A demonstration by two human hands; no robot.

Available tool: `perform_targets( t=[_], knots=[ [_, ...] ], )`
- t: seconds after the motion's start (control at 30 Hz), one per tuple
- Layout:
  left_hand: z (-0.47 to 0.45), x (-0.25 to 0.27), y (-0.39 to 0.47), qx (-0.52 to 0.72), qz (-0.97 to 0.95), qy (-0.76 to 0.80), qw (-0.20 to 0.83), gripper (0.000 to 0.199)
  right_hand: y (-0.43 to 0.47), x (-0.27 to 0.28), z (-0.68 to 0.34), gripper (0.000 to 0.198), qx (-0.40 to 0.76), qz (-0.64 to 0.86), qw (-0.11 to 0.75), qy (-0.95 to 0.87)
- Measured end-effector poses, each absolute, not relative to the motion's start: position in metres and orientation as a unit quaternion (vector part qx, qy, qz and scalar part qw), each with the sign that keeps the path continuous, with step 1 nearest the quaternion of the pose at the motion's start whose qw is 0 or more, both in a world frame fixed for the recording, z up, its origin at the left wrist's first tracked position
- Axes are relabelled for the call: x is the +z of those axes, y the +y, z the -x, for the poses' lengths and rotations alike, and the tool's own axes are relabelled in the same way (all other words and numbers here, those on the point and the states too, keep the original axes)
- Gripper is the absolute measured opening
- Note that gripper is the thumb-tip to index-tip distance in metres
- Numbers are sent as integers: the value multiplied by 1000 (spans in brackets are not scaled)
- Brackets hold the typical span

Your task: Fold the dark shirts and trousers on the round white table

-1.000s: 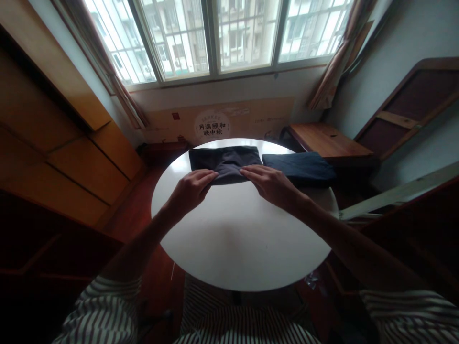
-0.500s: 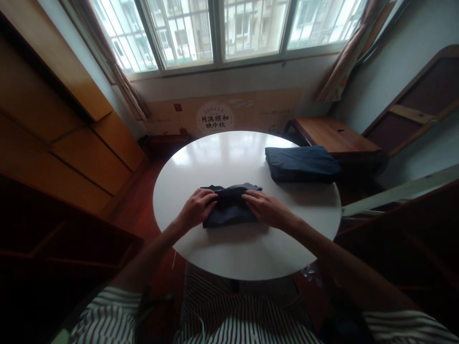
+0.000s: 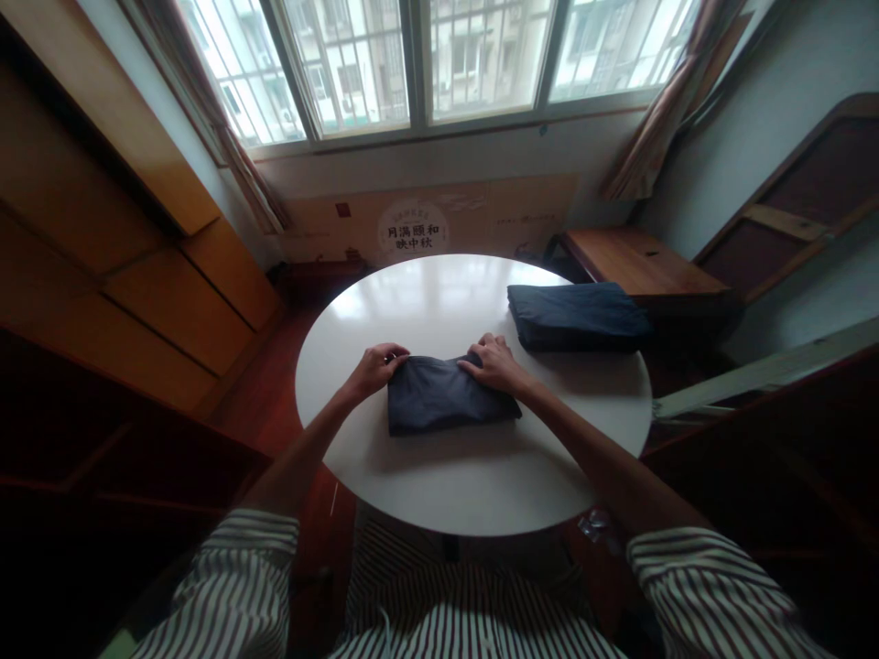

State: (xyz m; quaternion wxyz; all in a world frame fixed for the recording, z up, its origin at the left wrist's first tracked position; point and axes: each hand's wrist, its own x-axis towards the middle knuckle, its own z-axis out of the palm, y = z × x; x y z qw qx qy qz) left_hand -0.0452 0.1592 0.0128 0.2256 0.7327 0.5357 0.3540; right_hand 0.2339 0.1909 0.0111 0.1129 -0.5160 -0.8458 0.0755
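Note:
A dark grey-blue piece of folded cloth (image 3: 446,398), perhaps a garment, lies in a flat rectangular bundle on the white oval table (image 3: 453,494). At its far left corner my left hand (image 3: 377,368) pinches the edge between thumb and fingers. My right hand (image 3: 495,361) grips the far edge near the right corner, its fingers curled over the fabric. The underside of the bundle and some of the fingertips are hidden. To the right, a larger folded dark navy cloth (image 3: 580,316) rests near the table's right edge, apart from both hands.
Behind the table on the right stands a low wooden table (image 3: 638,261). Wooden cabinets (image 3: 179,302) line the left side, and a barred window (image 3: 473,64) with curtains is at the back. A dark shelf (image 3: 124,458) is at the near left.
The far edge of the cloth, bunched and dark before, now lies over flat as a smooth top layer. Both hands have moved slightly away from me, and the left hand outward to the corner.

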Motion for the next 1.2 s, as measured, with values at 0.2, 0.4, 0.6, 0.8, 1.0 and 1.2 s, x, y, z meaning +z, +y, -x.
perform_targets(
  t=[0.2,0.4,0.6,0.8,1.0,1.2],
  knots=[
    [33,21,148,312,-718,602,158,18,192,5,-234,35,89,536,143,-827],
    [-33,22,111,174,-810,560,14,40,161,16,-209,45,-10,468,153,-870],
    [-13,-1,129,34,-782,616,90,58,143,-4,-217,63,53,458,91,-883],
    [26,-5,142,17,-750,650,120,54,158,-19,-256,68,95,541,87,-831],
    [19,15,117,136,-704,694,68,52,159,-14,-265,74,202,585,194,-761],
    [33,19,76,217,-580,749,236,82,159,10,-283,72,476,608,247,-585]
  ],
)
